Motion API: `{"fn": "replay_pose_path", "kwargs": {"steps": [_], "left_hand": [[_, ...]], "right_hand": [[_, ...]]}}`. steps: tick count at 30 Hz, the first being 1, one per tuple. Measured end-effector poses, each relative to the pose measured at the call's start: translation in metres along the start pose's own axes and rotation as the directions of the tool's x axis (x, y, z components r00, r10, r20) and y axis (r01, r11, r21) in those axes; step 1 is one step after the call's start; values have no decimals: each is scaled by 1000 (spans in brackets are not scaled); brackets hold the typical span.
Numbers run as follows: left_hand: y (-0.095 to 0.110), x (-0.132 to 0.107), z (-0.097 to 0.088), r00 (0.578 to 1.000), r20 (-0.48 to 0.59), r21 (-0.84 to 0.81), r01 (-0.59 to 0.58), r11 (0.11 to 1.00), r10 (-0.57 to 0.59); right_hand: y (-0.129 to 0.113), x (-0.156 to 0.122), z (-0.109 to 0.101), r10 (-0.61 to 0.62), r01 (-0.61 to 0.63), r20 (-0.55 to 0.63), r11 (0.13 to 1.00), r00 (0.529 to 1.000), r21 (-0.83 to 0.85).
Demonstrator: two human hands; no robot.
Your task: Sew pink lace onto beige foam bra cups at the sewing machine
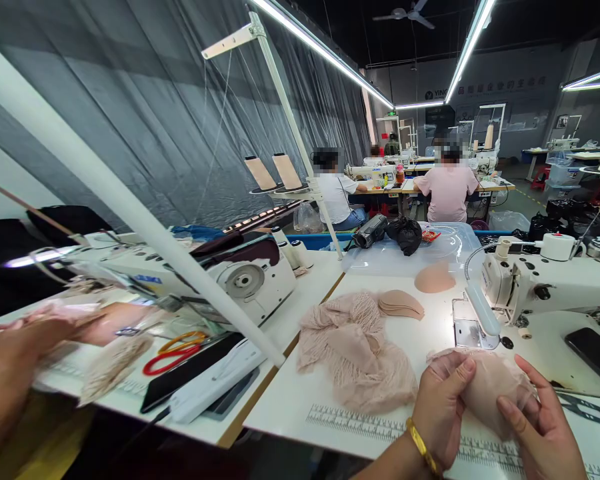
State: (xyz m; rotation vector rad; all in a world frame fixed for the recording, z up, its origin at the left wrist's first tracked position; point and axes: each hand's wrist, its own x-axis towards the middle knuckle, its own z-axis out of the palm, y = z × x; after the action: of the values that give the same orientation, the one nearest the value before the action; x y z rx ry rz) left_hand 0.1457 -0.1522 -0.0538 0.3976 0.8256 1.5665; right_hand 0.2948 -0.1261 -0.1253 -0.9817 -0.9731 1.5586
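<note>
Cloth [489, 395], 4 o'clock | left grip [441, 403] and right grip [544, 417]: both pinching its sides | judged light, soft, easily creased; best held by edges

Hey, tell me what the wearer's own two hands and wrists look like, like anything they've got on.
Both are ungloved. The left hand has a shiny, gold-coloured bracelet around its wrist. The right hand shows no jewellery in view. No sleeve shows on the visible left forearm.
</note>
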Motion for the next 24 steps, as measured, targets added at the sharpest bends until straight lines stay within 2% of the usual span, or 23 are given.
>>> {"fn": "replay_pose_path", "kwargs": {"steps": [4, 11, 15, 19, 22, 24], "left_hand": [[1, 1, 1, 999, -44, 18, -7, 1000, 8], [0, 4, 1, 1000, -23, -53, -14, 998, 12], [0, 4, 7, 999, 20, -95, 41, 995, -40], [2, 6, 15, 997, 62, -42, 54, 998, -51], [11, 9, 16, 998, -8, -118, 58, 991, -60], [19, 11, 15, 997, -49, -179, 44, 983, -54]], "right_hand": [[1, 2, -2, 26, -25, -10, 999, 1000, 30], [7, 8, -7, 39, -38, -11, 998, 999, 51], [6, 6, -5, 22, -21, -27, 999, 999, 30], [-8, -2, 6, 13, -13, -30, 1000, 999, 2], [-24, -6, 8, -30, 29, -23, 998, 999, -54], [-29, -6, 2, -53, 50, -35, 993, 998, -104]]}}
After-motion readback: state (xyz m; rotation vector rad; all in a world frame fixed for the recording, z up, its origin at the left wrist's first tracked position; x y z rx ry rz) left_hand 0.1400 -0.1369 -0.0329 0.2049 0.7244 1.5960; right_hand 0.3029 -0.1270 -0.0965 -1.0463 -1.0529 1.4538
